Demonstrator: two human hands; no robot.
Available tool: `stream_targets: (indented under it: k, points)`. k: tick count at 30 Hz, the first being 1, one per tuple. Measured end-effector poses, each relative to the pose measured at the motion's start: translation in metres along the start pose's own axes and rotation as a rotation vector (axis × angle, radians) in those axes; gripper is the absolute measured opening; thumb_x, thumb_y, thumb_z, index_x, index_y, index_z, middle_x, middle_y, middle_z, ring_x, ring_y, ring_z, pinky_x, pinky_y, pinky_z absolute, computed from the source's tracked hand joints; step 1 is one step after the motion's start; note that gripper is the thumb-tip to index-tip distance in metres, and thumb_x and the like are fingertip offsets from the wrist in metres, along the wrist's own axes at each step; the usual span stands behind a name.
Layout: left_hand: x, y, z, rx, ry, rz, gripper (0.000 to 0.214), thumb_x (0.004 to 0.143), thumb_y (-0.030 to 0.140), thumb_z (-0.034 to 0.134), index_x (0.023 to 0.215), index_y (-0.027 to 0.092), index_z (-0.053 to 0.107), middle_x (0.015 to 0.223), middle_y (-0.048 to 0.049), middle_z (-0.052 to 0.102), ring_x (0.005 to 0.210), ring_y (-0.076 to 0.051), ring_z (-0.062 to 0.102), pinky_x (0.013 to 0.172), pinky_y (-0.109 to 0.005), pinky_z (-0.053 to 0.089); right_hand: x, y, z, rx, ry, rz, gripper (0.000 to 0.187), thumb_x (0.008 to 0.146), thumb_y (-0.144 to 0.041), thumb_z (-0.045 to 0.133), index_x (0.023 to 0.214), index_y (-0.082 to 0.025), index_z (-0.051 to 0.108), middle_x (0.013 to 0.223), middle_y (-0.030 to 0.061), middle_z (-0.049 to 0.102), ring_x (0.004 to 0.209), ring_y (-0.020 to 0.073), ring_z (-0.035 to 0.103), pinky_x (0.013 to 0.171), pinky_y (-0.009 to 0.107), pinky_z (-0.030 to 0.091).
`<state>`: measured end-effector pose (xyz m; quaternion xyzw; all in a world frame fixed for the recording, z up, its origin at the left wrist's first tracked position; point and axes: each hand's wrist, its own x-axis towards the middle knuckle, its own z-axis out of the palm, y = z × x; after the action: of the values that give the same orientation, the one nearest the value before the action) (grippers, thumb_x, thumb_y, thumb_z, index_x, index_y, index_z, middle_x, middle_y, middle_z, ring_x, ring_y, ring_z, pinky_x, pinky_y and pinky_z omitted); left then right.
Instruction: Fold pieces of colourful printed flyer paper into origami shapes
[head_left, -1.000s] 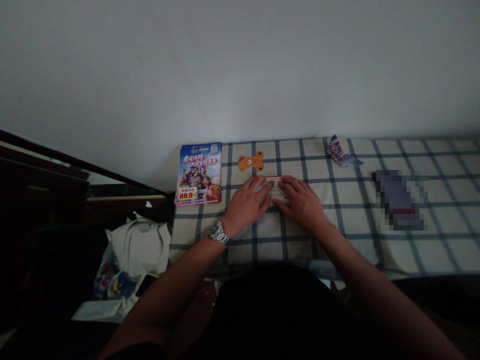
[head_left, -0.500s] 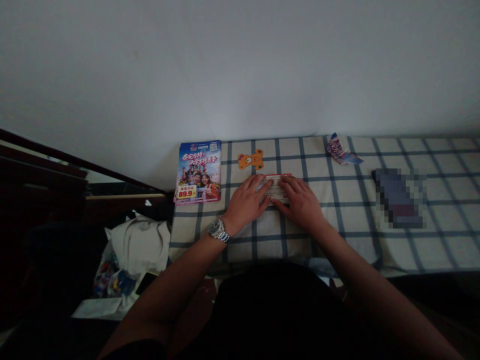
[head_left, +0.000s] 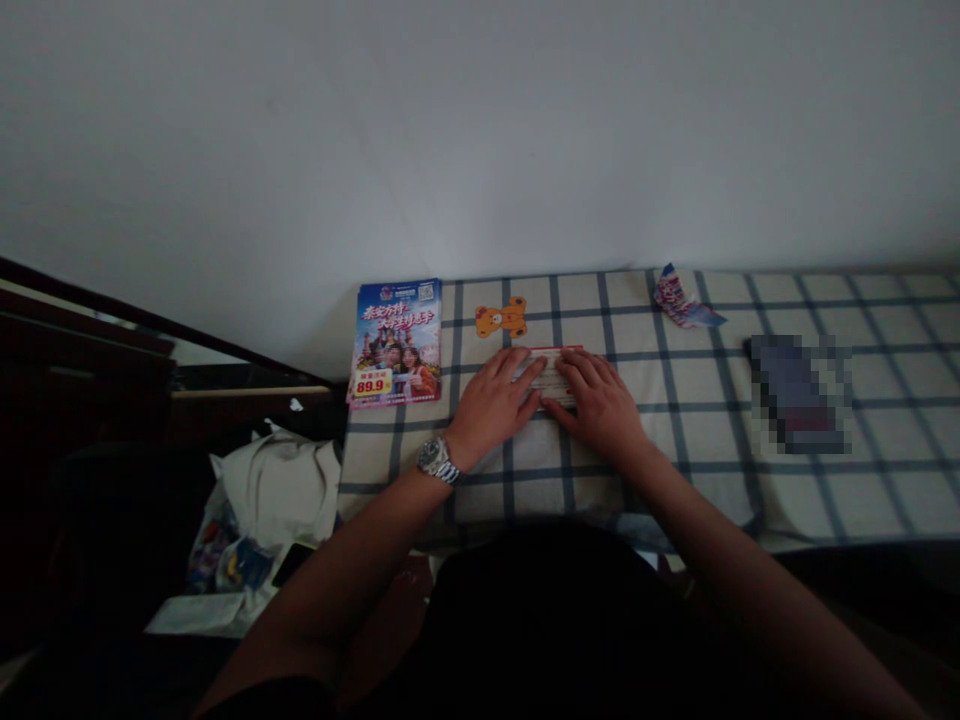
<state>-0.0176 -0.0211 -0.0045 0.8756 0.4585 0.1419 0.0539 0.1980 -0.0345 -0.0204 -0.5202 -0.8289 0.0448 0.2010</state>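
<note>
My left hand lies flat on the left end of a small piece of printed paper with a red upper edge. From the other side, my right hand presses on its right end, fingers stretched out. Both thumbs point inward along the paper, which rests on a checked cloth. My hands cover its two ends, and I cannot tell how many layers it has. A metal watch is on my left wrist. Just beyond the left hand is an orange teddy bear picture.
A stack of printed flyers lies at the cloth's left edge. Toward the back right sits a crumpled or folded colourful paper. A pixelated dark object lies farther right. Below left stands a white bag; a wall rises behind.
</note>
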Motion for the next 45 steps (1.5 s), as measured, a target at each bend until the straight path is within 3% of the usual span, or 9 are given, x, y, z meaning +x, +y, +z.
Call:
stream_targets:
  k: [14, 24, 37, 45]
  points:
    - [-0.0015, -0.0013, 0.0002, -0.042, -0.006, 0.0, 0.055, 0.105, 0.038, 0.054, 0.157, 0.02, 0.048, 0.157, -0.0129, 0.049, 0.147, -0.032, 0.045, 0.127, -0.049, 0.038, -0.0004, 0.0004, 0.0028, 0.018, -0.005, 0.009, 0.06, 0.102, -0.057, 0.057, 0.146, -0.016, 0.058, 0.153, 0.0178, 0.06, 0.144, 0.0373, 0.051, 0.125, 0.058, 0.035]
    - [-0.001, 0.0, -0.0012, -0.056, -0.016, -0.003, 0.057, 0.104, 0.038, 0.057, 0.157, 0.021, 0.047, 0.158, -0.0122, 0.048, 0.148, -0.031, 0.044, 0.128, -0.048, 0.037, -0.0027, 0.0, -0.0005, 0.03, -0.033, 0.008, 0.056, 0.104, -0.048, 0.057, 0.149, -0.015, 0.055, 0.157, 0.0171, 0.057, 0.149, 0.0342, 0.047, 0.127, 0.056, 0.033]
    - [-0.0022, -0.0024, -0.0006, -0.055, -0.021, 0.002, 0.062, 0.103, 0.039, 0.06, 0.159, 0.021, 0.044, 0.158, -0.0122, 0.048, 0.147, -0.032, 0.044, 0.127, -0.048, 0.038, -0.0044, 0.0077, 0.006, 0.015, -0.018, -0.025, 0.061, 0.104, -0.056, 0.055, 0.15, -0.016, 0.054, 0.157, 0.0168, 0.057, 0.148, 0.0347, 0.049, 0.127, 0.057, 0.034]
    - [-0.004, -0.003, 0.0004, -0.055, -0.003, -0.001, 0.052, 0.102, 0.039, 0.062, 0.152, 0.026, 0.053, 0.157, -0.0108, 0.048, 0.144, -0.032, 0.046, 0.121, -0.05, 0.045, -0.005, 0.0071, 0.0069, 0.012, -0.003, -0.029, 0.061, 0.104, -0.055, 0.057, 0.15, -0.015, 0.055, 0.157, 0.0167, 0.057, 0.148, 0.0338, 0.049, 0.128, 0.055, 0.033]
